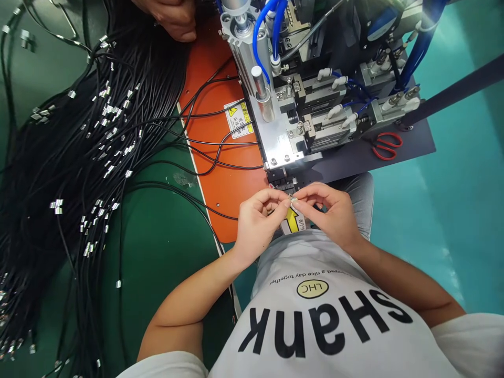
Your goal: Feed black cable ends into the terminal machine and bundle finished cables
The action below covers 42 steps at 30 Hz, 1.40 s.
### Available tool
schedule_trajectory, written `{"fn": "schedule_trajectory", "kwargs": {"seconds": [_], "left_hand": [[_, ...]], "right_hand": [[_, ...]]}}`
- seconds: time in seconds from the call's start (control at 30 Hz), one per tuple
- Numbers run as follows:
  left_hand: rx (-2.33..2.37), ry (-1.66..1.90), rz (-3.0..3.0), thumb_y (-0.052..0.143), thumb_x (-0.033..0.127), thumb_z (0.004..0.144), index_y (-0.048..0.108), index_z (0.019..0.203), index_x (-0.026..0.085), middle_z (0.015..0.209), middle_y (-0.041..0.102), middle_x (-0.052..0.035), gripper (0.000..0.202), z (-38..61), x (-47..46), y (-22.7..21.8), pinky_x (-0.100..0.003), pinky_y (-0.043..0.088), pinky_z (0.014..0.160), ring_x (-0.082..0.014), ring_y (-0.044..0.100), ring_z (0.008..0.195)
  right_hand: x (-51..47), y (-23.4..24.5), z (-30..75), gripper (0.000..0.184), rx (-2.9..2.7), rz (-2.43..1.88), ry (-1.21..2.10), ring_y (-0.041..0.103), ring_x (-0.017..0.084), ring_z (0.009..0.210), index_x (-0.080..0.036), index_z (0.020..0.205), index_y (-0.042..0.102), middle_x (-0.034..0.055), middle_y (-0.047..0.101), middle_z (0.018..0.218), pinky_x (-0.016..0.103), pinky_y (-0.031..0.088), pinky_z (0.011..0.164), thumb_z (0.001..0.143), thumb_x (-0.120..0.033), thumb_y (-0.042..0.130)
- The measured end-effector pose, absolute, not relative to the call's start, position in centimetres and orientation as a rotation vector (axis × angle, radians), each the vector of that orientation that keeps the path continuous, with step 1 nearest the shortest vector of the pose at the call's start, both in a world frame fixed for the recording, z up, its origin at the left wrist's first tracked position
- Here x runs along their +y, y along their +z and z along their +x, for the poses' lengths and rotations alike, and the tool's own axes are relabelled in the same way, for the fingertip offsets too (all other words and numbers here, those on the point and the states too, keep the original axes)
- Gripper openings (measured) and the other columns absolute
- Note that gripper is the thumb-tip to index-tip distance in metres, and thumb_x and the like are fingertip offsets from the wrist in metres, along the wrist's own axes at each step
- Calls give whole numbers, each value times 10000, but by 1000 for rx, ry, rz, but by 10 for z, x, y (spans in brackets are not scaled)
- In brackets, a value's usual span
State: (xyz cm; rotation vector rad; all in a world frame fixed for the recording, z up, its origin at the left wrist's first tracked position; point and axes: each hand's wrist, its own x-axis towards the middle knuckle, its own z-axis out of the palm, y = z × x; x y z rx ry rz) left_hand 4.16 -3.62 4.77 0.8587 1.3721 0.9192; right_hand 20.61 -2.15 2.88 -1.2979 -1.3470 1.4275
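Observation:
My left hand [260, 220] and my right hand [331, 212] meet in front of my shirt, at the machine's near edge. Thumb and fingers of each are pinched together on a tiny pale piece [293, 200] that looks like the end wires of a cable. A black cable [224, 214] runs in from the left and disappears behind my left hand. Just below the fingertips is a label with a yellow arrow [292, 220]. Several other black cables [212, 143] lead across the orange plate [220, 191] to the machine [275, 139].
A large pile of black cables [79, 157] with shiny metal ends covers the green table [157, 273] at left. Another person's hand [175, 18] rests at the top. Blue air tubes [258, 37] rise from the machine. Red-handled scissors [387, 146] lie on its dark base at right.

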Motion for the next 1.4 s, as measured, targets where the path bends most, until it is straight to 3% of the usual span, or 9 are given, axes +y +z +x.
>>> {"fn": "schedule_trajectory", "kwargs": {"seconds": [0.53, 1.03, 1.2, 1.4], "left_hand": [[1397, 889, 847, 771, 379, 785, 674, 838, 158, 636, 577, 25, 247, 42, -38, 47, -180, 436, 440, -59, 494, 476], [1387, 862, 828, 754, 397, 797, 656, 835, 164, 616, 542, 32, 256, 41, -38, 48, -180, 428, 438, -60, 481, 480], [1390, 845, 835, 757, 414, 796, 661, 841, 166, 604, 565, 25, 269, 41, -38, 48, -184, 416, 427, -72, 509, 473], [1388, 842, 853, 754, 419, 800, 662, 838, 169, 597, 566, 28, 269, 40, -37, 48, -185, 416, 432, -75, 519, 471]], "right_hand": [[-20, 26, 205, 132, -1134, -1275, 1639, 586, 114, 621, -176, 815, 710, -1, 675, 717, 250, 454, 568, 786, -289, 772], [-25, 22, 206, 138, -1110, -1257, 1664, 564, 123, 667, -182, 846, 689, 1, 650, 753, 261, 442, 603, 819, -306, 744], [-23, 27, 213, 148, -1286, -1268, 1554, 591, 139, 732, -204, 980, 733, 18, 677, 848, 287, 462, 660, 860, -283, 697], [-22, 29, 208, 82, -1432, -1271, 1317, 608, 153, 757, -243, 909, 764, 21, 699, 874, 291, 486, 631, 853, -248, 705]]}}
